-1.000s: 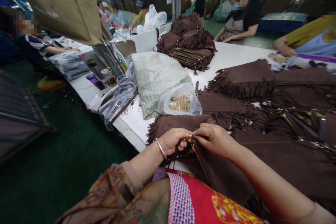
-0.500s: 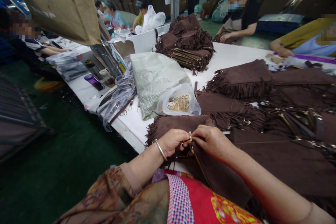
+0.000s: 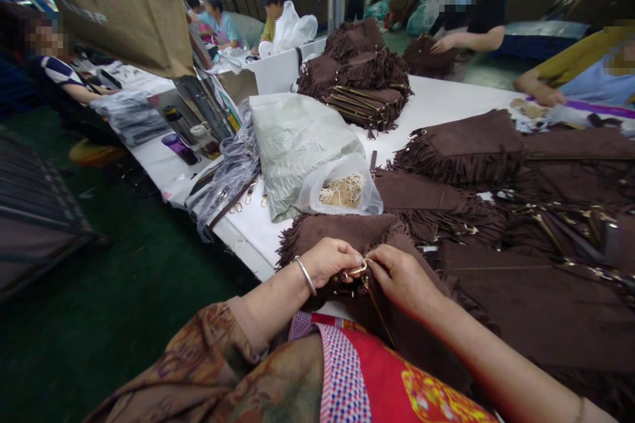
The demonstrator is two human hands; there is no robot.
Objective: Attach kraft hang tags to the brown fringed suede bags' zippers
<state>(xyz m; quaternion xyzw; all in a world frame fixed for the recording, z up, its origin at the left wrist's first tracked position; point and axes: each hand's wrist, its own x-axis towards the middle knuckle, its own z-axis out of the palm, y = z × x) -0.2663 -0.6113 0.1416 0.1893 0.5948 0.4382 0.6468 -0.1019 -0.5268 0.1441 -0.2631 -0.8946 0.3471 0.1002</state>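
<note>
At the table's near edge, my left hand (image 3: 331, 264) pinches a gold-coloured metal clasp (image 3: 356, 271) between thumb and fingers. My right hand (image 3: 403, 275) is closed, its thumb and forefinger pressed together at the clasp's right end; what exactly they grip there is too small to make out. A dark brown suede bag (image 3: 404, 330) with a gold zip hangs below both hands, partly behind my right forearm. Just beyond my fingers lies another brown fringed bag (image 3: 342, 234).
Brown fringed bags (image 3: 466, 145) cover the table's right side, with a pile (image 3: 367, 73) farther back. A pale plastic sack (image 3: 302, 145) and a clear bag of white strings (image 3: 342, 192) stand ahead. Wrapped straps (image 3: 231, 175) line the left edge. Co-workers sit around.
More of the gold clasp now shows between my hands, which stay close together. Across the table, a masked co-worker has raised a brown bag. My view has shifted slightly.
</note>
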